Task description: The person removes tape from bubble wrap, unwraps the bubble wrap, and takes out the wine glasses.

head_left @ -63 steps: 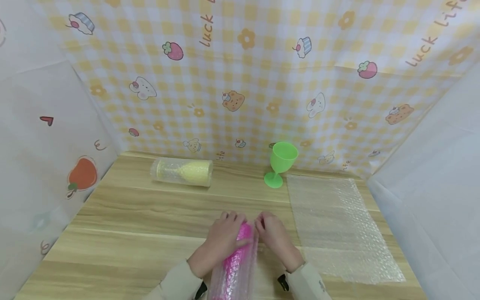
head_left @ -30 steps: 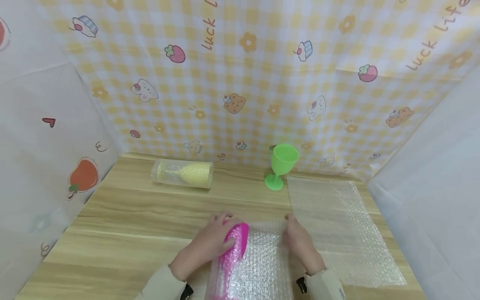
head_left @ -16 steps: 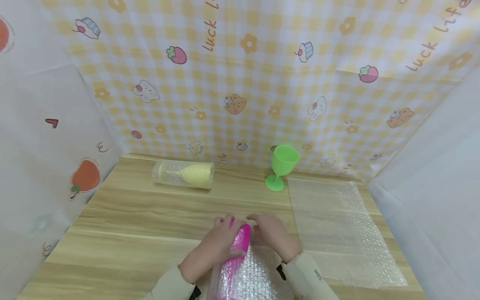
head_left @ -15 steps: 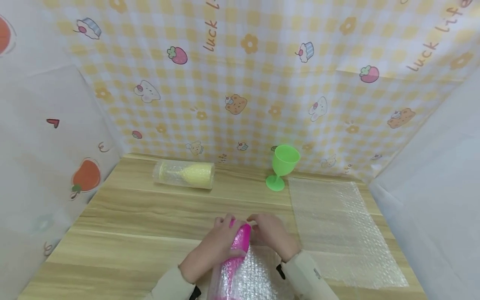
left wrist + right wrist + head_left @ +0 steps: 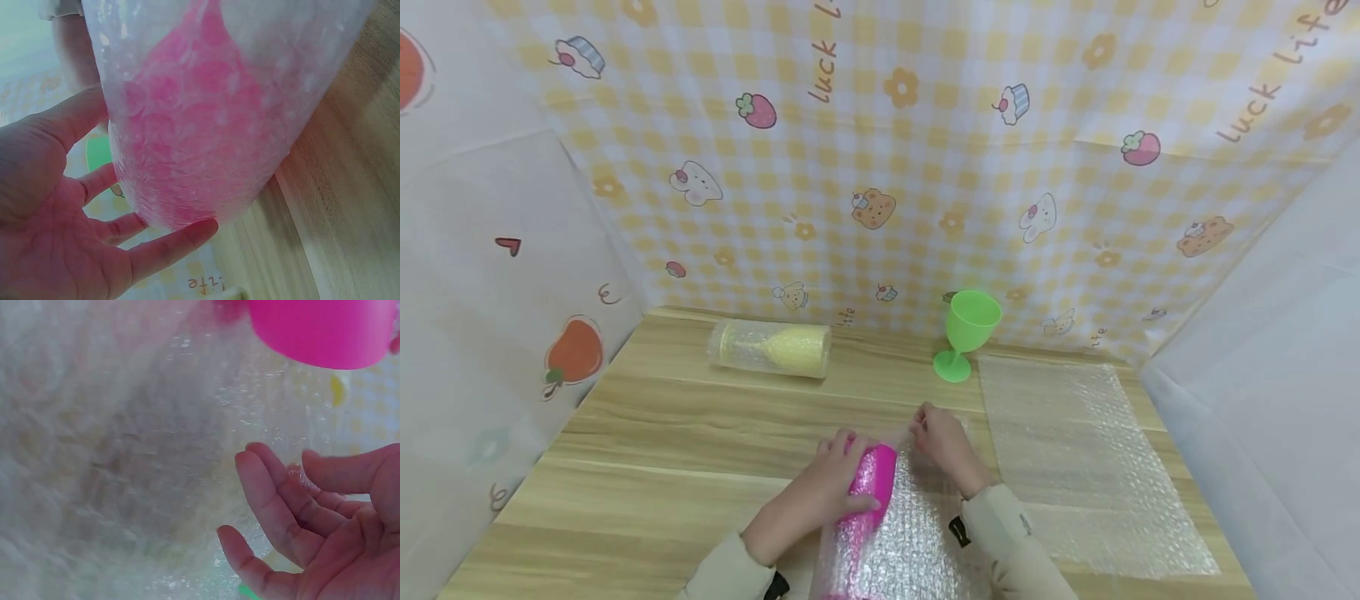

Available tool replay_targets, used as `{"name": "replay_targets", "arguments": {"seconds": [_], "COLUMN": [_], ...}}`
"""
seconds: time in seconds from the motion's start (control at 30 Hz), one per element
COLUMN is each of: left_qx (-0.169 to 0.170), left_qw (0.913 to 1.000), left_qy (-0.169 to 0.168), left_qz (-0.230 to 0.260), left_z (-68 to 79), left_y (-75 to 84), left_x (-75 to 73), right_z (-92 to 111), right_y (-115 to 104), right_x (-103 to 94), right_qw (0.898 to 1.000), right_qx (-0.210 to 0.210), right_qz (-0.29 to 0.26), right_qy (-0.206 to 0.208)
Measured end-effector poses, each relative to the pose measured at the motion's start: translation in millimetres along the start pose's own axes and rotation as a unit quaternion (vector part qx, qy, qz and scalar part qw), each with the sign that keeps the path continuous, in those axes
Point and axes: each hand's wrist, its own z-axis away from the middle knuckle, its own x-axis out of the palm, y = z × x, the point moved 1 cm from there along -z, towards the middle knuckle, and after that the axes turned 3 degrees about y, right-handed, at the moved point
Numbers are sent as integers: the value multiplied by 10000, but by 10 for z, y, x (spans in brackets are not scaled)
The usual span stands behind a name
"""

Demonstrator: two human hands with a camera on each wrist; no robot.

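Observation:
A pink plastic goblet (image 5: 887, 479) lies at the front of the table, partly covered by a sheet of bubble wrap (image 5: 917, 533). My left hand (image 5: 820, 493) grips the goblet's bowl through the wrap, its thumb on the near side. In the left wrist view the fingers curve round the wrapped pink bowl (image 5: 194, 119). My right hand (image 5: 947, 446) pinches the wrap's far edge, to the right of the goblet's rim. The bare rim (image 5: 325, 331) shows in the right wrist view. The goblet's foot is mostly cut off by the head view's lower edge.
A yellow goblet rolled in bubble wrap (image 5: 771, 347) lies at the back left. A green goblet (image 5: 973, 323) stands upright near the back curtain (image 5: 880, 150). Another flat bubble wrap sheet (image 5: 1075, 467) covers the table's right side.
The wrap, close round the pink goblet at first, has been spread to the right, baring the rim. My right hand came back to the rim, then moved slightly away with the wrap's edge.

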Motion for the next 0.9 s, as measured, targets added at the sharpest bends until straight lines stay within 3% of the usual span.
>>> {"name": "replay_targets", "arguments": {"seconds": [0.27, 0.53, 0.9], "left_qx": [-37, -21, -4], "left_qw": [10000, 9999, 10000], "left_qy": [-26, -21, 38], "left_qz": [44, 99, 27], "left_z": [12, 15, 24], "left_y": [5, -12, -22], "left_x": [-23, -1, 11], "right_z": [-118, -285, -392], "right_y": [149, 229, 113], "right_x": [145, 223, 221], "right_qw": [9998, 9996, 9957], "right_qx": [-96, -10, 672], "right_qz": [-120, 216, 404], "right_qy": [128, 208, -493]}}
